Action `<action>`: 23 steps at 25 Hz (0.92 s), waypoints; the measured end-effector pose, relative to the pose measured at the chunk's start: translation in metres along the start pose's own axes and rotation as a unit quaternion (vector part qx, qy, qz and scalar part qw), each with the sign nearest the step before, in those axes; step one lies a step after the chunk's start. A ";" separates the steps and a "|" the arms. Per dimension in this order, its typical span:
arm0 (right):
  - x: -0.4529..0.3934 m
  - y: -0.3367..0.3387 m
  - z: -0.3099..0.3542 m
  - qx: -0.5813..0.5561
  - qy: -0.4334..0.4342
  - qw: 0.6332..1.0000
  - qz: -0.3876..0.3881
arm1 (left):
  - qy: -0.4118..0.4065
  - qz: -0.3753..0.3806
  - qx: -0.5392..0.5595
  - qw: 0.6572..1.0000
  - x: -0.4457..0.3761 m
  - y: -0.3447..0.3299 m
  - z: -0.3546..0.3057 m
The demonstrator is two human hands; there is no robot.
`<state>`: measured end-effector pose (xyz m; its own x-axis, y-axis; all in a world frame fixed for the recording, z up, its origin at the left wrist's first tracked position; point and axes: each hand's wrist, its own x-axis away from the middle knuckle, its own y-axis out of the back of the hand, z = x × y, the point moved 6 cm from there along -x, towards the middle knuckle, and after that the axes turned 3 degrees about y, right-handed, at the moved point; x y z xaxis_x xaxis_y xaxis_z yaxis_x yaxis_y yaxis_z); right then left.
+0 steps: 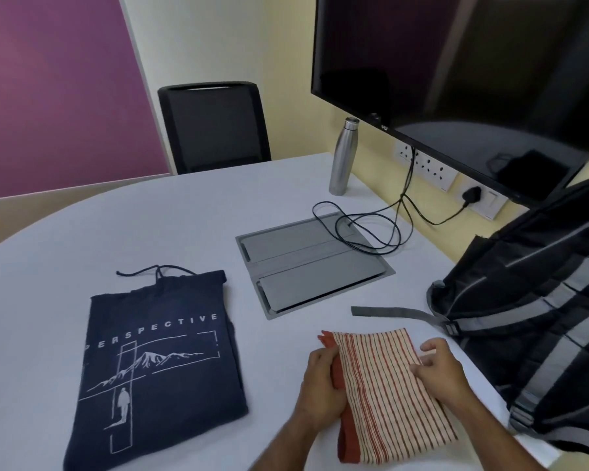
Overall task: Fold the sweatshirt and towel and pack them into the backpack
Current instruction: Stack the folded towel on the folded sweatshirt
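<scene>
A folded cream cotton towel with thin red stripes and a rust-red border [388, 392] is laid on the white round-edged table [191, 219], near its front edge, and is held from both sides; the left hand [320, 385] is curled round the towel's red left border, with the fingers tucked into the fold, while the right hand [439, 365] is set on the towel's right edge, its fingers bent and pinching the cloth there; the striped body of the towel is thus stretched between the two hands. A folded navy-blue hooded sweatshirt with a white mountain print and the word PERSPECTIVE [157, 368] is seen lying flat to the left, well apart from the towel and untouched; its drawstring is trailed over the top edge. A black backpack with grey straps [538, 321] is stood at the right, just beside the towel; one grey strap [395, 312] is stretched across the table beyond the towel. A grey metal cable hatch [313, 263] is set in the table, with black cables [364, 229] looped over it; a steel bottle [343, 158], a black office chair [215, 127] and a dark wall-mounted screen [473, 69] are seen further back.
</scene>
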<state>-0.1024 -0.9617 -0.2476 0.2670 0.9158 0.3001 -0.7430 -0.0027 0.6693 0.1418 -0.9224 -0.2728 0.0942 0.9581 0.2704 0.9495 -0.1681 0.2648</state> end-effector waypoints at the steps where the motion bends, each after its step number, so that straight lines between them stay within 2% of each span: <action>1: 0.001 -0.008 0.016 -0.008 0.033 0.999 0.010 | -0.004 0.004 0.009 1.000 0.002 0.014 -0.002; 3: 0.002 -0.028 0.047 -0.026 0.069 0.996 0.049 | 0.000 0.013 0.021 1.000 0.005 0.046 -0.006; 7: 0.021 -0.081 0.118 -0.110 0.060 0.971 0.202 | 0.030 0.032 0.045 0.998 0.022 0.128 -0.013; 11: 0.042 -0.132 0.183 -0.113 0.081 0.942 0.306 | 0.052 0.013 0.067 0.996 0.044 0.224 -0.014; 17: 0.073 -0.211 0.256 -0.116 0.135 0.912 0.369 | 0.091 -0.052 0.048 0.993 0.073 0.348 0.010; 23: 0.092 -0.276 0.284 -0.101 0.155 0.900 0.394 | 0.140 -0.068 -0.003 0.988 0.090 0.403 0.054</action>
<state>0.3018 -0.9913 -0.2119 -0.5534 0.7290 0.4030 -0.7307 -0.6571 0.1852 0.5494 -0.8914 -0.1917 -0.1222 0.8703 0.4772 0.9457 -0.0438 0.3221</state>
